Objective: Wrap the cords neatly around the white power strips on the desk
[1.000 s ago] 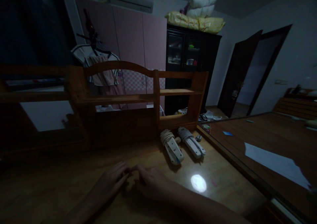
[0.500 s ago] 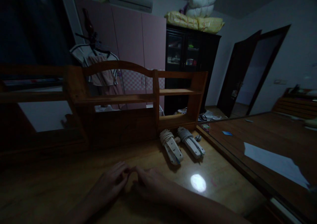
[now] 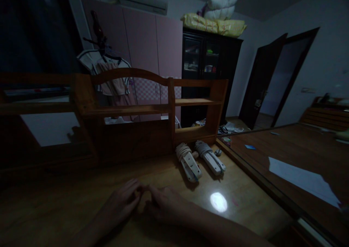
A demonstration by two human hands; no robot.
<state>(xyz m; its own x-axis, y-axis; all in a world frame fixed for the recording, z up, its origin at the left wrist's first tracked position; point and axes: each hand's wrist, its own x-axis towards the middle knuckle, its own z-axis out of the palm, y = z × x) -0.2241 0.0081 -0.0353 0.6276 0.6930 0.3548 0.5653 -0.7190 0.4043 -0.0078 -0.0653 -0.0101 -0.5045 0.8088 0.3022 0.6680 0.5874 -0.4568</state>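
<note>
The room is dim. My left hand (image 3: 120, 203) and my right hand (image 3: 165, 203) rest on a glossy wooden desk (image 3: 81, 203), palms down, fingertips meeting in the middle. The fingers are curled together in a pinch. Whatever lies between the fingertips is too dark and too small to make out. Two white power strips (image 3: 189, 163) (image 3: 211, 159) with their cords wound round them lie side by side beyond my right hand, near the back of the desk.
A wooden shelf unit (image 3: 174, 105) stands along the desk's back edge. To the right is a darker wooden surface with a white sheet of paper (image 3: 302, 181). Behind are pink wardrobes (image 3: 152, 50), a black cabinet (image 3: 209, 68), hanging clothes (image 3: 109, 72) and an open doorway (image 3: 275, 83).
Both hands stay together at the same spot; only the fingertips shift slightly. The view has barely moved.
</note>
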